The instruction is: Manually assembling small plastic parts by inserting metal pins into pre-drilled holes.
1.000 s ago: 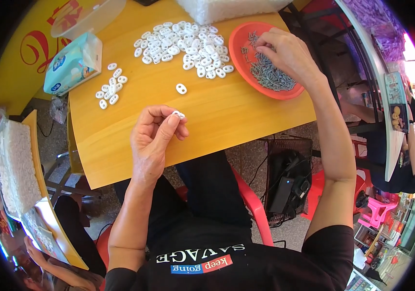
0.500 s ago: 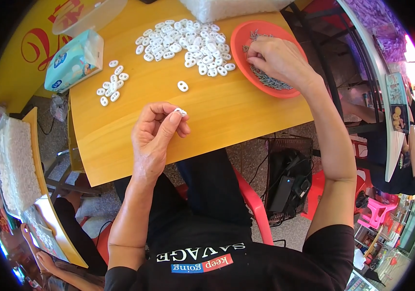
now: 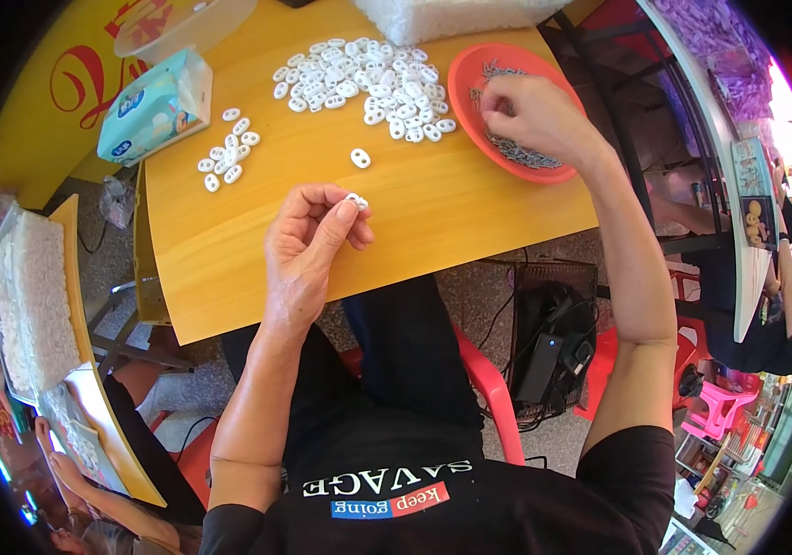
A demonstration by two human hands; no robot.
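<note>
My left hand (image 3: 308, 245) pinches a small white plastic piece (image 3: 356, 201) between thumb and forefinger, just over the near part of the wooden table (image 3: 257, 268). Over the red bowl (image 3: 465, 69), my right hand (image 3: 530, 111) has its fingers curled together. Whatever those fingertips hold, if anything, is hidden. Inside the bowl lie many thin grey metal screws (image 3: 525, 155). One white oval piece with two holes (image 3: 360, 158) lies alone beyond my left hand. A big heap of similar white pieces (image 3: 368, 83) spreads left of the bowl.
A smaller cluster of white pieces (image 3: 229, 153) lies at the left, near a blue tissue pack (image 3: 157, 106). Behind are a clear plastic tub (image 3: 183, 32) and a bulky translucent bag (image 3: 456, 18). Other people sit at both sides; a red chair (image 3: 493, 398) is under me.
My right hand's fingers have drawn in and lifted slightly from the screws. The left hand keeps its pinch on the white piece. The whole view has shifted slightly.
</note>
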